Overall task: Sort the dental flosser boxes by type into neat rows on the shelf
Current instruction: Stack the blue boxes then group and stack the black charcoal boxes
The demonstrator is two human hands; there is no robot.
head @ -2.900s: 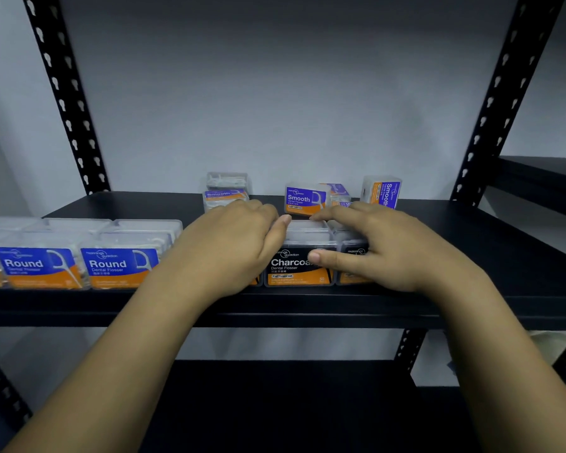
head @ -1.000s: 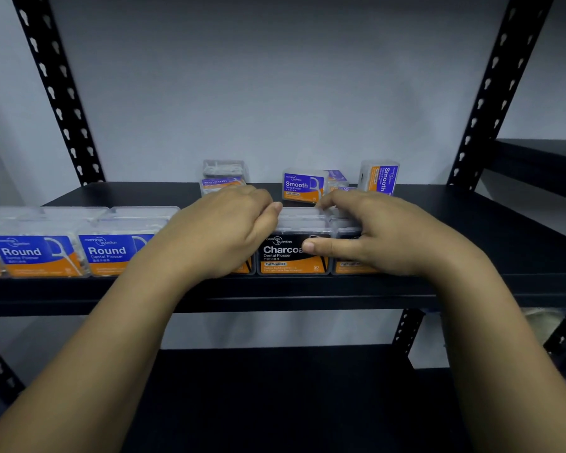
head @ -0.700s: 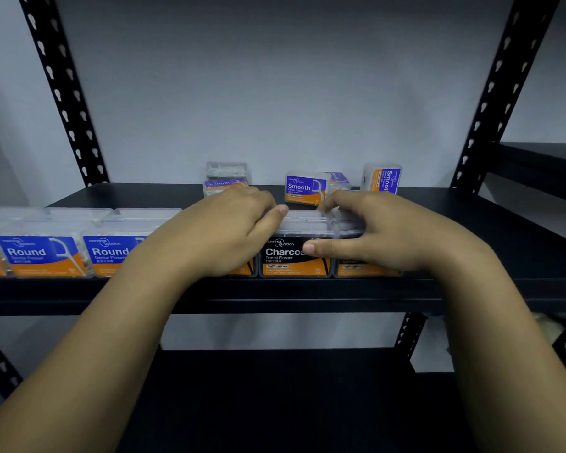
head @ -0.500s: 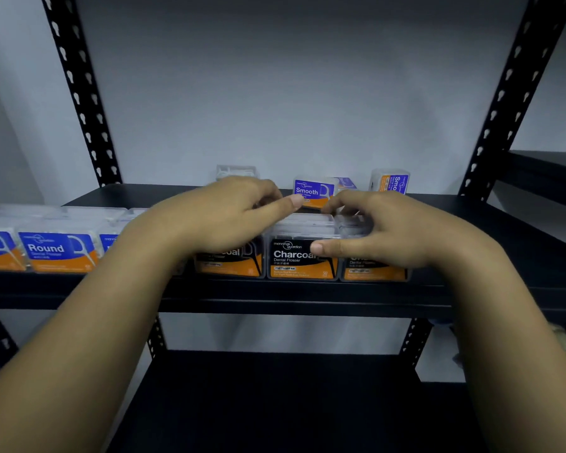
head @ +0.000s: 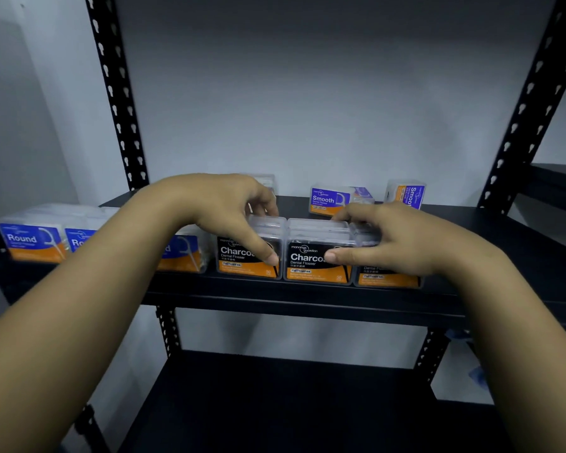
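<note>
With the left hand [head: 223,207] gripping the left charcoal box [head: 247,253] and the right hand [head: 392,238] gripping the right one [head: 388,276] at the shelf [head: 307,299] front, squeeze all three together gently, fronts flush with the edge.

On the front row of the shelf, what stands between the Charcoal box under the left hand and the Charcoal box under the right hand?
In the head view, one more Charcoal box stands between the left Charcoal box and the right Charcoal box, close against both; the right thumb lies across its label.
</note>
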